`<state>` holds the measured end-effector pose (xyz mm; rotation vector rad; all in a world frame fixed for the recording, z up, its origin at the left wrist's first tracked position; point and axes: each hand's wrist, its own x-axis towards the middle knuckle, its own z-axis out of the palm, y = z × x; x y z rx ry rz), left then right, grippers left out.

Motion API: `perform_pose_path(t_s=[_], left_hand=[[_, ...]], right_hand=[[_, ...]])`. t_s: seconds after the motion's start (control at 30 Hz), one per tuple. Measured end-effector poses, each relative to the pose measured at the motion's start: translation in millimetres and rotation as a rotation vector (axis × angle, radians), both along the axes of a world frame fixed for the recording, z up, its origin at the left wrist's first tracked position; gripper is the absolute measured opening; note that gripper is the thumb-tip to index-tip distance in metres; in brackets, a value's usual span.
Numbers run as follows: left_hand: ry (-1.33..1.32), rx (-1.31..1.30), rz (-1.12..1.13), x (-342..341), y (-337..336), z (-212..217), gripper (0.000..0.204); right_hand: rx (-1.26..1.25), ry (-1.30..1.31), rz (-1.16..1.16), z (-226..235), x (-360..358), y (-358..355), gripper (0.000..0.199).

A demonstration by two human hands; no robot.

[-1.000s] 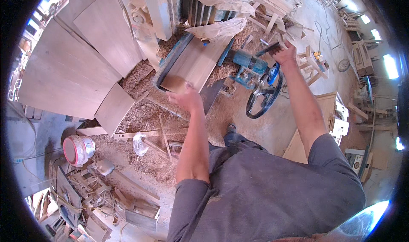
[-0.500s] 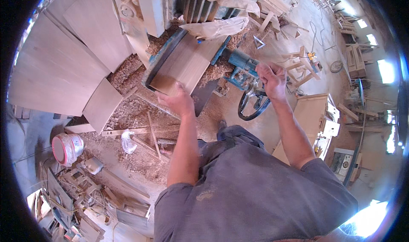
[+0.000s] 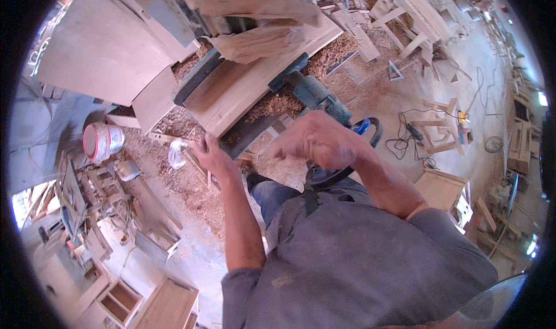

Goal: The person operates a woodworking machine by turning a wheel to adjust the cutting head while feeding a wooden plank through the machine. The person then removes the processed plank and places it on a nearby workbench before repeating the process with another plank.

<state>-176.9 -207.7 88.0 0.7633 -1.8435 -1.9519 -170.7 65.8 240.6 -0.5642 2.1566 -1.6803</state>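
Observation:
A long pale wooden board (image 3: pixel 234 94) lies on the bed of a woodworking machine, under a dusty plastic sheet (image 3: pixel 260 36). Just off the board's near end is my left hand (image 3: pixel 215 160), its fingers apart and holding nothing; whether a fingertip touches the wood I cannot tell. My right hand (image 3: pixel 318 141) is raised in front of my body, smeared by motion, its fingers unclear. Behind it are the machine's blue-green cylindrical part (image 3: pixel 313 91) and a dark handwheel (image 3: pixel 375 133), partly hidden by my right hand and forearm.
Wood shavings cover the floor around the machine. Large panels (image 3: pixel 110 45) lean at the left, near a white bucket with a red rim (image 3: pixel 103 142). Wood scraps (image 3: pixel 110 207) are heaped lower left. A wooden stool frame (image 3: pixel 443 129) and a cable stand at the right.
My left hand has come off the board's face to just beyond its near end. My right hand has moved left and nearer my body. The view has shifted, and more board shows beyond the sheet.

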Motion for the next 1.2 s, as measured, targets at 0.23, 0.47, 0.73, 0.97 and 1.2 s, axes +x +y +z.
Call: perform_pose_path(t_s=[0.23, 0.47, 0.73, 0.97, 1.2], left_hand=[[-0.481, 0.335, 0.033, 176.2, 104.6, -58.9, 0.024], [-0.674, 1.118, -0.323, 172.3, 172.4, -94.9, 0.018], [-0.52, 1.344, 0.024, 182.5, 170.0, -181.0, 0.021], [-0.562, 1.079, 0.01, 182.5, 163.1, -106.8, 0.013], [-0.506, 1.199, -0.016, 190.0, 164.8, -120.5, 0.013]], right_hand=[[0.177, 0.326, 0.106, 40.3, -3.0, 23.5, 0.02], [0.684, 0.852, -0.467, 224.0, 64.0, 152.5, 0.03], [1.288, 0.493, -0.682, 311.6, 184.3, 204.7, 0.039], [1.466, 0.211, -0.691, 329.6, 206.9, 227.9, 0.046], [1.095, -0.274, -0.666, 237.4, 211.3, 237.4, 0.06]])
